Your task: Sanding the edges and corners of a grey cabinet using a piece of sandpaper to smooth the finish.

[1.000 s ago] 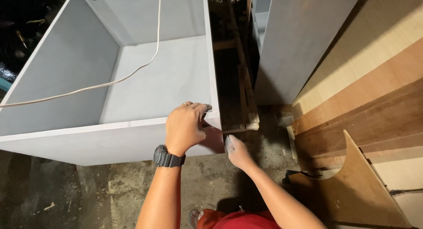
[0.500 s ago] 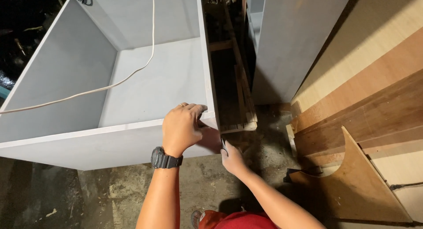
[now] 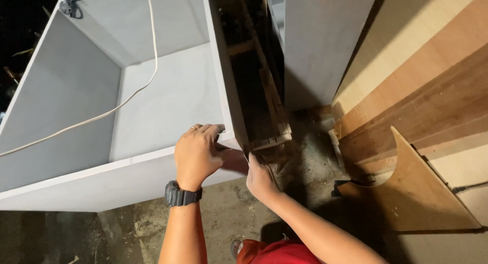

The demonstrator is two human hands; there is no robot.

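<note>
White open cabinet box (image 3: 152, 106), near right corner: left hand (image 3: 197, 154) grip clasps its edge; right hand (image 3: 260, 176) grip narrow, fingertips against the corner's outside.

Open grey cabinet box (image 3: 152, 106), floor-level

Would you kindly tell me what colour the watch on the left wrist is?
The watch is black, strap and case alike, as the head view shows.

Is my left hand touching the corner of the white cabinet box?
Touching. The head view shows the left hand draped over the white cabinet box at its near corner, fingers curled onto the top edge.
</note>
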